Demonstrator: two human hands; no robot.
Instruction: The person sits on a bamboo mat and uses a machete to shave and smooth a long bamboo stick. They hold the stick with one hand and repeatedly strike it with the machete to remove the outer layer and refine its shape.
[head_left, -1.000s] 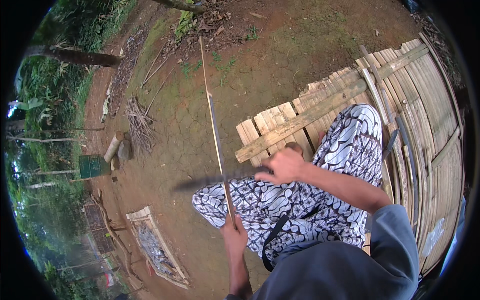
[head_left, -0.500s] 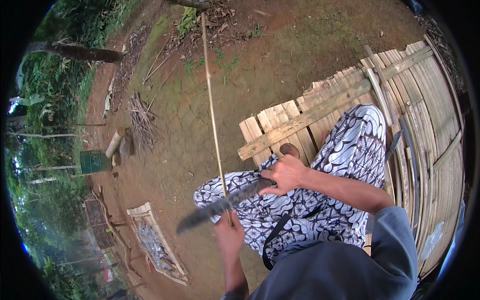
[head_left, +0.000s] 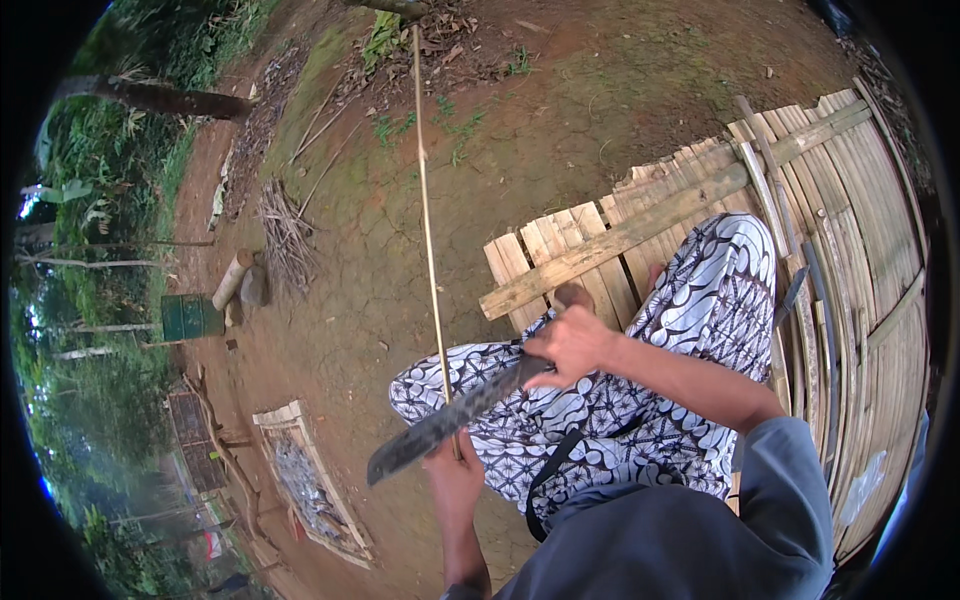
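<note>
Outdoors. Worktop (head_left: pixel 875 200) is built of pale split-bamboo slats; a flat crossbar (head_left: pixel 610 241) is laid over its far-left part, loose strips (head_left: pixel 760 195) are laid along it. Bare, cracked earth (head_left: pixel 345 335) is seen left of the worktop; a stick bundle (head_left: pixel 287 235), a green drum (head_left: pixel 190 318) and a wood-framed pit (head_left: pixel 280 414) with grey contents are set well left of it, greenery (head_left: pixel 90 400) farthest left.

Bamboo rod (head_left: pixel 428 215): long, thin, pale, small nodes visible; held left of the worktop, clear of it, pointed away. Near end is gripped in the left hand (head_left: pixel 457 470). Machete (head_left: pixel 470 405): broad dark blade, mottled, brown rounded handle end; handle is grasped in the right hand (head_left: pixel 575 345) by the worktop's left end, blade extended leftward, crossed over the rod. Blade-rod contact cannot be told.
</note>
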